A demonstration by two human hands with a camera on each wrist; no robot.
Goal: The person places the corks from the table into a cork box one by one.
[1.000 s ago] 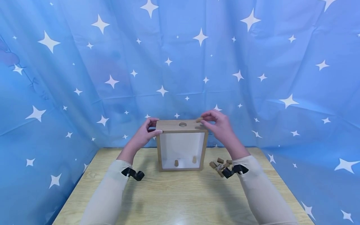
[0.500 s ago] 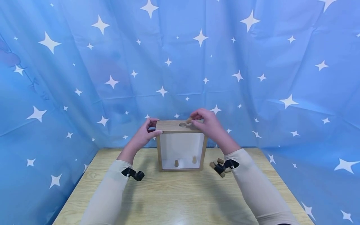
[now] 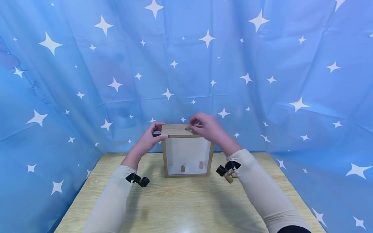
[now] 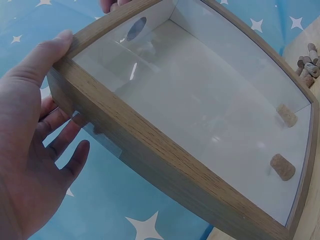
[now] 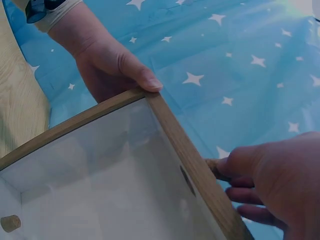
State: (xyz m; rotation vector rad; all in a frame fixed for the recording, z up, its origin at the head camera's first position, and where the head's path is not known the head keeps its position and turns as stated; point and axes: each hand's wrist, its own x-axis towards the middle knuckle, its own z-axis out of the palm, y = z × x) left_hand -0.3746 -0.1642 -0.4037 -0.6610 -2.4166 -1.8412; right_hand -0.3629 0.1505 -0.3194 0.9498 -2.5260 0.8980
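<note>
Against blue starry fabric (image 3: pixel 186 77), left hand (image 3: pixel 147 139) gripping a clear-fronted wooden box (image 3: pixel 174 130), we're now lining up our right hand's (image 3: pixel 207 127) pinched brown cork (image 5: pixel 215 168) with its round hole (image 4: pixel 136 29).

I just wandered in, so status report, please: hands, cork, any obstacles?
Left hand gripping box at an upper corner. Right hand pinching cork at top hole, entry unclear. Two more corks inside. No obstacle seen.

The box frame (image 4: pixel 170 146) is wood-grained tan, corks (image 4: pixel 283 167) brown, backdrop (image 3: pixel 192 69) white-starred blue.
</note>
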